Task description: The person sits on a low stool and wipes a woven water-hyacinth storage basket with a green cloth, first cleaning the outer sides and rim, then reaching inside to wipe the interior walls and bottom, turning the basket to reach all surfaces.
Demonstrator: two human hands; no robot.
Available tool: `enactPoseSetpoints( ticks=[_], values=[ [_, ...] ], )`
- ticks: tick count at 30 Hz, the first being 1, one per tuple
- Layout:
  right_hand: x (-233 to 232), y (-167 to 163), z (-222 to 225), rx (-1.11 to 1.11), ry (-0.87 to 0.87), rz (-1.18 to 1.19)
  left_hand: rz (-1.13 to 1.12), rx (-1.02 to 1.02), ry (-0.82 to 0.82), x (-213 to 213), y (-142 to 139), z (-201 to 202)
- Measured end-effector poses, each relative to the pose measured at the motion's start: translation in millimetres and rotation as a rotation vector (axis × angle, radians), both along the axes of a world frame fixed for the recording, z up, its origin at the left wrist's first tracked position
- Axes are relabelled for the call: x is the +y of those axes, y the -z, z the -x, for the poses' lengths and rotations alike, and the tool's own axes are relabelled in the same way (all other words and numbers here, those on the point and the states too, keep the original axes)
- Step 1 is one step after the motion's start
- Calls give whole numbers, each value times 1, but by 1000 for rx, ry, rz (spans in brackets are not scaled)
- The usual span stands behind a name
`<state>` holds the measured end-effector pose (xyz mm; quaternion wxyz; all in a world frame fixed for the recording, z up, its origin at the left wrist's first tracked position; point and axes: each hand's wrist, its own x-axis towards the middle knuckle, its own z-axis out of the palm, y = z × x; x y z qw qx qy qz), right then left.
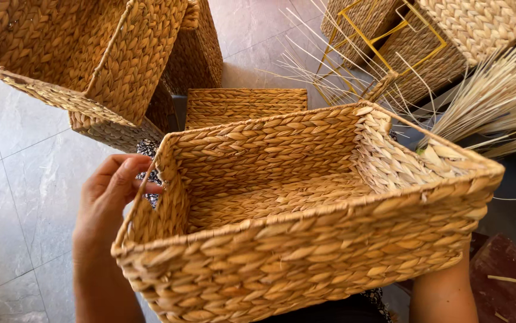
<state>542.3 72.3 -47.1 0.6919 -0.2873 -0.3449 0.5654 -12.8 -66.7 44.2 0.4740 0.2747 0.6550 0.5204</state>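
Note:
A large rectangular woven basket (pixel 306 239) of tan straw fills the middle of the view, with its open top facing me and nothing inside. My left hand (pixel 111 194) presses on the outside of its left wall, fingers curled against the weave near the rim. My right forearm (pixel 443 290) rises under the basket's near right corner. The basket hides that hand.
Two similar woven baskets (pixel 84 54) are stacked at the upper left, and a flat woven panel (pixel 243 104) lies behind the held basket. More baskets (pixel 461 36) with yellow wire frames stand at the upper right, beside a bundle of pale straw stalks (pixel 497 101). The floor is grey tile (pixel 12 197).

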Motion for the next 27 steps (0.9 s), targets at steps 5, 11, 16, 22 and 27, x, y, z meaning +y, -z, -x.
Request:
enactPoseSetpoints(
  ticks=[5, 11, 16, 22, 27],
  values=[
    [-14, 2, -8, -3, 20, -10, 35, -1, 219, -1, -6, -13],
    [-15, 4, -13, -16, -20, -23, -253, 26, 190, -18, -22, -38],
    [0, 4, -5, -49, -116, -21, -544, 52, 94, -12, -18, -53],
    [19, 0, 8, -81, -124, -38, -576, 167, -52, -17, 1, -65],
    [12, -8, 4, -167, -175, -110, -561, 253, -190, -42, 20, -70]
  ],
)
